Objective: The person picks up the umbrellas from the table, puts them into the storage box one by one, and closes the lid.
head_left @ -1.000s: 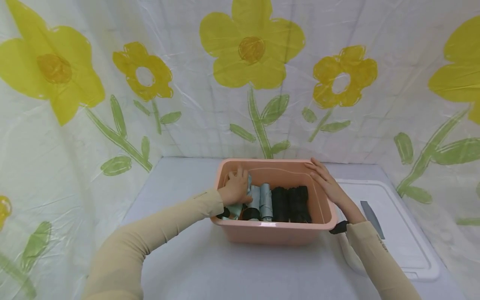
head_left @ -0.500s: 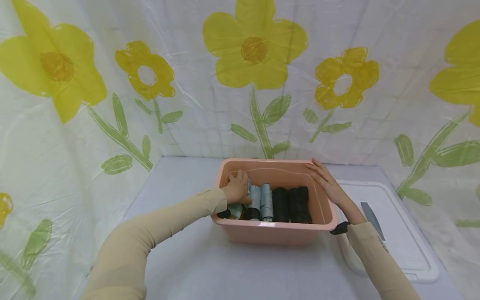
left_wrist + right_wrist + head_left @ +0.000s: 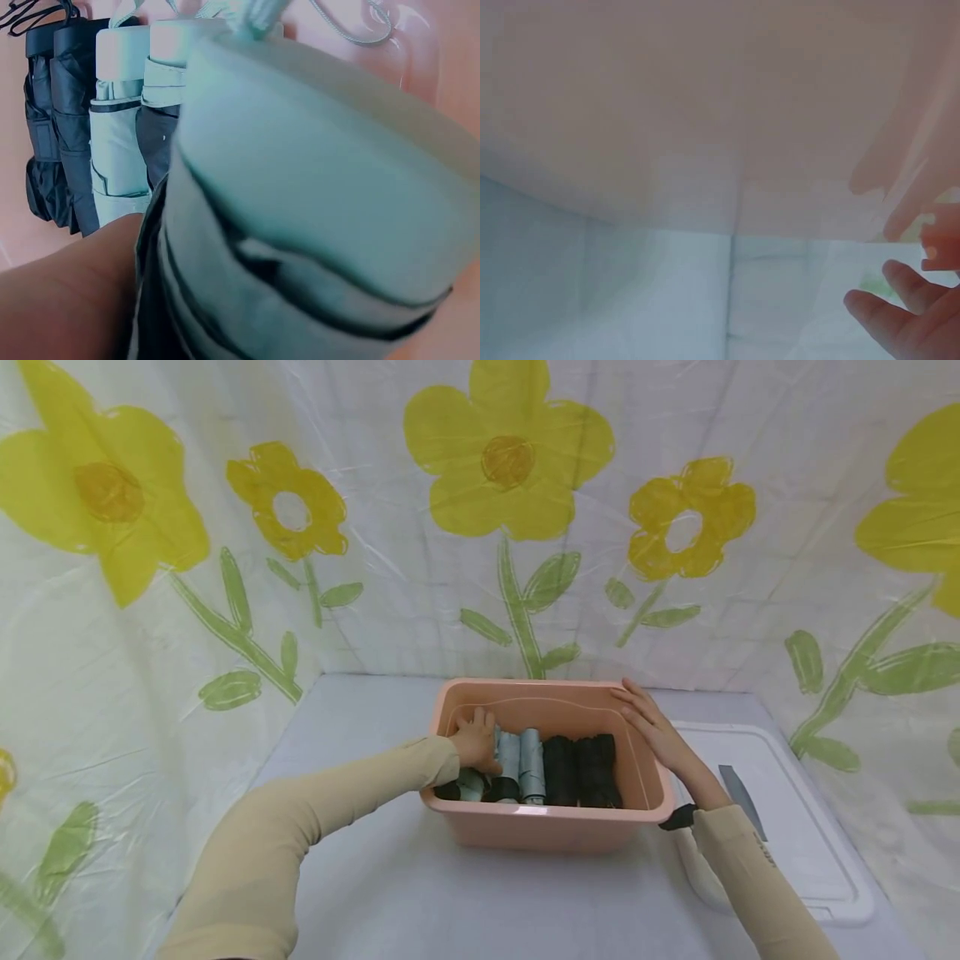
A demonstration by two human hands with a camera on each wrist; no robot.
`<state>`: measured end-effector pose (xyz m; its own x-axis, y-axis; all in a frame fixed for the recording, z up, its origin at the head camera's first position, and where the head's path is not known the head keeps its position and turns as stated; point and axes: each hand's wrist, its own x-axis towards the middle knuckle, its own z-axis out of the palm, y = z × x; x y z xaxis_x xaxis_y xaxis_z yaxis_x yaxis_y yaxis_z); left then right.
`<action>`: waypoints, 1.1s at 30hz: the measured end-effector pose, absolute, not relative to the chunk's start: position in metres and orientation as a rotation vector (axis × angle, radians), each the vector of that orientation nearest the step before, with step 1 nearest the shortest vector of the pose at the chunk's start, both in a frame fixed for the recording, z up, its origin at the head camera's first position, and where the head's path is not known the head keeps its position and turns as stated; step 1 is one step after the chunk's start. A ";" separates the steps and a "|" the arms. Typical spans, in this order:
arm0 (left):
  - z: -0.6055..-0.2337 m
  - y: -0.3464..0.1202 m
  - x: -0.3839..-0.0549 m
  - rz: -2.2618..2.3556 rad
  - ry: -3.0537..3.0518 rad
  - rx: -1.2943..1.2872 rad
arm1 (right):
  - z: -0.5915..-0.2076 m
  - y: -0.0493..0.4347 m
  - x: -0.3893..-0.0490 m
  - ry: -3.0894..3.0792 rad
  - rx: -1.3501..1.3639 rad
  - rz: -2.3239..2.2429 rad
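Note:
My left hand (image 3: 476,745) reaches into the left end of a pink plastic bin (image 3: 540,828) and grips a pale green folding umbrella (image 3: 315,165). That umbrella's broad handle end fills much of the left wrist view, close to the lens. Beside it in the bin lie other pale folding umbrellas (image 3: 532,764) in a row. Black folding umbrellas (image 3: 577,768) follow to their right. My right hand (image 3: 654,728) rests with fairly straight fingers over the bin's right rim; in the right wrist view its fingers (image 3: 877,311) show at the lower right, by the bin wall.
A white lid (image 3: 795,827) with a grey strip on it lies on the table, right of the bin and partly under the right forearm. The pale table cover (image 3: 360,877) runs back to a flowered plastic curtain (image 3: 390,610).
My left hand has sunk slightly lower inside the bin and shifted a little to the right over the umbrella. The right hand keeps its place on the rim.

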<state>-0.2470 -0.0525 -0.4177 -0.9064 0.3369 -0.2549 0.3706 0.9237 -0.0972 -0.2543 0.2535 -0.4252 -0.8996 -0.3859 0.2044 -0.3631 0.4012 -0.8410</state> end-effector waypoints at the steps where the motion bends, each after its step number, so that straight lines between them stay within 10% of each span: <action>1: -0.419 -0.053 -0.247 -0.218 2.843 0.531 | -0.425 0.253 -0.254 2.609 -0.698 -1.560; 33: -0.428 -0.052 -0.250 -0.276 2.813 0.427 | -0.427 0.254 -0.256 2.606 -0.697 -1.558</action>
